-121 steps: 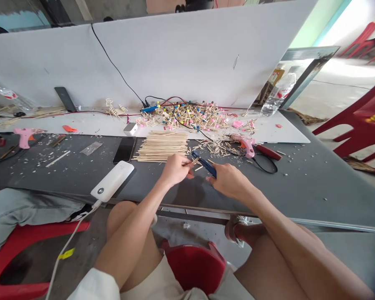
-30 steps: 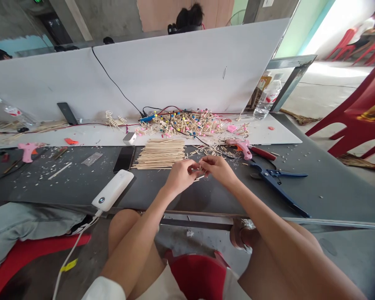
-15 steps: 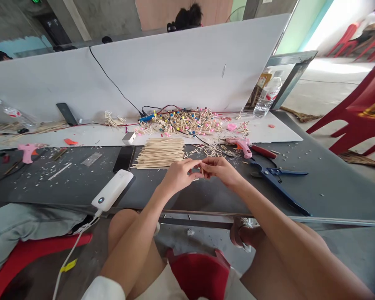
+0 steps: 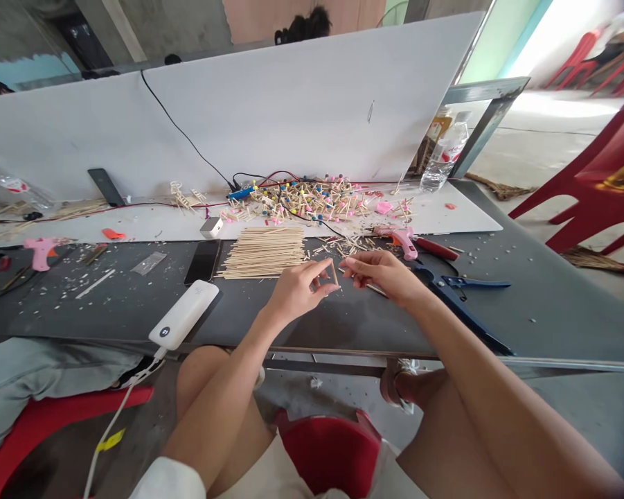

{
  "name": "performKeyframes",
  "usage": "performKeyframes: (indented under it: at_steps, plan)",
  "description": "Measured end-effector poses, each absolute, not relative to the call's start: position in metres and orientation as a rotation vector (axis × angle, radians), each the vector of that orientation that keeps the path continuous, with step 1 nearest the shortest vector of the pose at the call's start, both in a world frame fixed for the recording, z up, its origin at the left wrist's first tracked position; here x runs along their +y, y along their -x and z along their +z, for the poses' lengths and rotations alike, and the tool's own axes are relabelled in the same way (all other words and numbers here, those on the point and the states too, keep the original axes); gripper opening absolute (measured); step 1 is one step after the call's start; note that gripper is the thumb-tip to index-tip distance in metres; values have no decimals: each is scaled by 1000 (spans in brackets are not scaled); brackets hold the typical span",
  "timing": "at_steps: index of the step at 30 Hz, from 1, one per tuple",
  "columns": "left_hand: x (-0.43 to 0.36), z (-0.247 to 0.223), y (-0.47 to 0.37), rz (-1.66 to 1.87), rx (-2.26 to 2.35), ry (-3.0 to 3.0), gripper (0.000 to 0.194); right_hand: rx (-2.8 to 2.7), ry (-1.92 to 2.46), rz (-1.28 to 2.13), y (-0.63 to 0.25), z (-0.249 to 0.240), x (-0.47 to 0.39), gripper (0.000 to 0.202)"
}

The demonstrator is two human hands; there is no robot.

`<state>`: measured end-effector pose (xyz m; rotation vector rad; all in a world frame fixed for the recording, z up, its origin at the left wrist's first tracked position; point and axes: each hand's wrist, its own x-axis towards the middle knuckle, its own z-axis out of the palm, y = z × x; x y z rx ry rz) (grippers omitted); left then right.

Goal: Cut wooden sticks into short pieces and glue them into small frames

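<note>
My left hand point(image 4: 302, 285) pinches a short wooden stick point(image 4: 335, 275) nearly upright, one end at the index fingertip and the other at the thumb. Just to the right, my right hand point(image 4: 377, 273) is apart from that stick, its fingers loosely bent and spread, with nothing visible in them. Under the right hand shows part of another thin stick point(image 4: 377, 290). A flat row of long wooden sticks point(image 4: 264, 251) lies behind my left hand. Short cut pieces point(image 4: 350, 244) are scattered behind both hands.
A pink glue gun point(image 4: 406, 242) and blue-handled cutters point(image 4: 465, 305) lie at right. Beyond is a heap of sticks with coloured balls point(image 4: 312, 197). A phone point(image 4: 202, 262) and a cabled white power bank point(image 4: 184, 315) lie at left. A white panel point(image 4: 291, 111) stands behind.
My hands were together at the short stick. My right hand has drawn away to the right, and the stick now stands upright between my left thumb and index finger.
</note>
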<state>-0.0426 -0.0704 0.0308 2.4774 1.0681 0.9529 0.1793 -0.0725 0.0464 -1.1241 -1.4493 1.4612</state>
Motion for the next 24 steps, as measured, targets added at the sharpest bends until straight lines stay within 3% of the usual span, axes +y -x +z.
performKeyframes:
  at_steps: [24]
  plan:
    - [-73, 25, 35, 958, 1051, -2623, 47, -1545, 987, 1540, -171, 38, -76, 36]
